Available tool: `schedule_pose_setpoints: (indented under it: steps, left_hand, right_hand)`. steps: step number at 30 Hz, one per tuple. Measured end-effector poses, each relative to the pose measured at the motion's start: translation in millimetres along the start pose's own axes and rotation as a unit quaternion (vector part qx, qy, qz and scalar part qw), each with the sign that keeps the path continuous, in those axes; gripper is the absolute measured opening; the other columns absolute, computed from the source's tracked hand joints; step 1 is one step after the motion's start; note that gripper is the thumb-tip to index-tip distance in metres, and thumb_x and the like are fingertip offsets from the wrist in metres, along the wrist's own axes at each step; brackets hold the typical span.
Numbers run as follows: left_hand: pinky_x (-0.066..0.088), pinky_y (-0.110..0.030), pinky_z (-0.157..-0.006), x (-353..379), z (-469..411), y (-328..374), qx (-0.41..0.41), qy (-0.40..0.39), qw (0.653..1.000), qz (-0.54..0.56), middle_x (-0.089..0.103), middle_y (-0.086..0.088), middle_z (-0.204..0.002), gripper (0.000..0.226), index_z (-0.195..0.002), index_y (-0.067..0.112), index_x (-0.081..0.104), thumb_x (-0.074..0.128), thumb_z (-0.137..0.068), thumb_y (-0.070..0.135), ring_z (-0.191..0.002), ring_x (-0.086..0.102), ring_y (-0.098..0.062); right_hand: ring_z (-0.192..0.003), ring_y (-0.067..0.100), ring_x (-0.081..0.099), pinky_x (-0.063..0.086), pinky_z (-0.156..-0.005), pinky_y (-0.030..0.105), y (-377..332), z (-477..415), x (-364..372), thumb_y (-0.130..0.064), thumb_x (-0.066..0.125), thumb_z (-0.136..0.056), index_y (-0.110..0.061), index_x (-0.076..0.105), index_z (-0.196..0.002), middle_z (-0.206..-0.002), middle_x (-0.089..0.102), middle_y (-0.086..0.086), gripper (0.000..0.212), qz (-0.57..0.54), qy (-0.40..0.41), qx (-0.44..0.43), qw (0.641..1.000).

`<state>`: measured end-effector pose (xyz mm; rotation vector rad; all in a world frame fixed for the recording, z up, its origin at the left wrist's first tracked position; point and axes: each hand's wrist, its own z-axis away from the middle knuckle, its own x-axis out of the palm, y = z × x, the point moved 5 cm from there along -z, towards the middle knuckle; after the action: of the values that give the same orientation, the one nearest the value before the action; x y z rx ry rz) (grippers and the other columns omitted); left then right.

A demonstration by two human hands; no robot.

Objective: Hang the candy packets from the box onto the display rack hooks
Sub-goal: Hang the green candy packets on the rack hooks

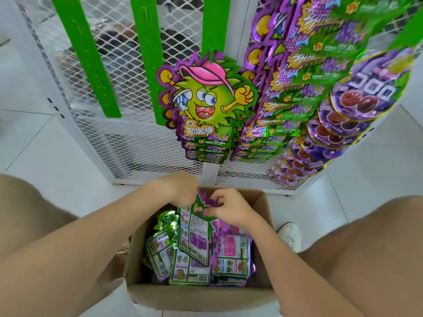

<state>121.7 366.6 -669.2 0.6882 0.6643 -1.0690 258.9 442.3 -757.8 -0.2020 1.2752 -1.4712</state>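
An open cardboard box [196, 296] on the floor between my knees holds several green and purple candy packets [231, 257], most lying back side up. Both hands are over the box, gripping the jagged purple top of one packet [193, 234] that hangs upright with its label side towards me. My left hand [177, 188] holds its upper left edge and my right hand [229, 205] pinches its upper right edge. Above, more of these packets [203, 104] with a green cartoon face hang in a stack on one green strip [214, 24] of the white mesh rack.
Two bare green strips [87, 58] [148, 58] hang on the white mesh rack [128, 143] to the left. On the right hang long rows of purple and green packets [293, 88] and round grape packets [364, 94]. A white shoe [290, 234] stands right of the box on pale tiles.
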Motion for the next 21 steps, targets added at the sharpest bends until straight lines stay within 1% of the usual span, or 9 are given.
schedule_pose_setpoints:
  steps: [2,3,6,9,11,13,16,19,21]
  left_hand:
    - [0.064,-0.045,-0.085,-1.4,3.4,1.9,-0.039,-0.008,0.982,0.185,0.069,-0.017,-0.101,0.048,-0.112,0.012,0.06,0.034,-0.111,0.053,-0.089,0.073,-0.033]
    - [0.066,-0.045,-0.083,-2.7,6.1,6.3,-0.054,-0.012,0.953,0.298,0.071,-0.02,-0.106,0.055,-0.12,0.014,0.059,0.036,-0.108,0.062,-0.09,0.076,-0.034]
    - [0.065,-0.047,-0.087,-13.2,11.1,12.8,-0.054,0.042,0.886,0.458,0.075,-0.021,-0.103,0.052,-0.119,0.006,0.063,0.052,-0.105,0.055,-0.091,0.078,-0.033]
    - [0.063,-0.048,-0.086,-24.1,14.4,7.0,-0.046,0.105,0.87,0.48,0.069,-0.017,-0.096,0.014,-0.107,0.007,0.061,0.057,-0.105,0.02,-0.084,0.071,-0.035]
    - [0.051,-0.039,-0.077,-31.1,16.4,-5.0,-0.049,0.129,0.897,0.421,0.061,-0.014,-0.097,0.006,-0.106,0.015,0.062,0.057,-0.103,0.014,-0.086,0.06,-0.028]
    - [0.042,-0.037,-0.076,-36.3,18.7,-11.2,-0.024,0.11,0.922,0.371,0.059,-0.009,-0.097,0.015,-0.107,0.015,0.07,0.063,-0.1,0.026,-0.089,0.057,-0.024]
    - [0.037,-0.034,-0.074,-47.9,29.7,-7.8,0.039,0.115,0.942,0.314,0.058,-0.004,-0.082,0.018,-0.099,0.01,0.075,0.067,-0.103,0.025,-0.076,0.052,-0.019]
    - [0.04,-0.031,-0.074,-61.8,42.6,-0.6,0.09,0.14,0.924,0.344,0.062,0.002,-0.078,0.015,-0.086,0.016,0.07,0.07,-0.101,0.016,-0.071,0.054,-0.012]
    - [0.041,-0.03,-0.074,-69.4,47.5,0.7,0.117,0.153,0.914,0.358,0.062,0.001,-0.077,0.019,-0.082,0.022,0.067,0.072,-0.1,0.017,-0.071,0.055,-0.012]
  right_hand:
    - [-0.06,0.011,0.053,0.042,-0.062,0.031,-23.4,8.3,-15.1,-0.022,0.089,-0.076,-0.011,0.069,-0.089,-0.072,0.066,0.004,0.026,-0.016,0.021,-0.035,0.999]
    - [-0.056,0.009,0.05,0.04,-0.06,0.03,-34.3,12.9,-21.5,-0.018,0.087,-0.077,-0.009,0.067,-0.085,-0.066,0.062,-0.002,0.023,-0.023,0.037,-0.057,0.997]
    - [-0.055,0.022,0.06,0.051,-0.058,0.038,-63.3,32.0,-36.1,-0.014,0.083,-0.079,-0.012,0.066,-0.079,-0.063,0.066,0.003,0.017,-0.034,0.099,-0.109,0.989]
    - [-0.076,0.013,0.071,0.057,-0.072,0.033,-82.5,51.4,-37.8,-0.043,0.081,-0.083,-0.027,0.074,-0.097,-0.087,0.076,-0.007,0.022,0.013,0.049,-0.128,0.99]
    - [-0.099,-0.001,0.069,0.057,-0.088,0.027,-92.9,63.1,-42.9,-0.062,0.075,-0.082,-0.031,0.076,-0.114,-0.107,0.076,-0.014,0.045,0.073,0.017,-0.128,0.989]
    - [-0.094,-0.005,0.067,0.055,-0.091,0.026,-99.3,66.9,-62.4,-0.055,0.076,-0.085,-0.028,0.077,-0.112,-0.1,0.076,-0.015,0.038,0.116,0.088,-0.143,0.979]
    - [-0.075,-0.003,0.056,0.044,-0.074,0.019,-102.1,73.7,-96.9,-0.031,0.077,-0.091,-0.023,0.064,-0.118,-0.082,0.063,-0.011,0.031,0.132,0.244,-0.15,0.949]
    - [-0.083,0.003,0.049,0.036,-0.072,0.014,-103.2,73.2,-105.1,-0.03,0.071,-0.096,-0.027,0.063,-0.126,-0.093,0.05,-0.006,0.031,0.149,0.235,-0.138,0.951]
    - [-0.094,0.012,0.053,0.044,-0.088,0.028,-106.6,68.9,-103.2,-0.038,0.068,-0.096,-0.03,0.072,-0.113,-0.1,0.057,0.0,0.019,0.145,0.228,-0.13,0.954]
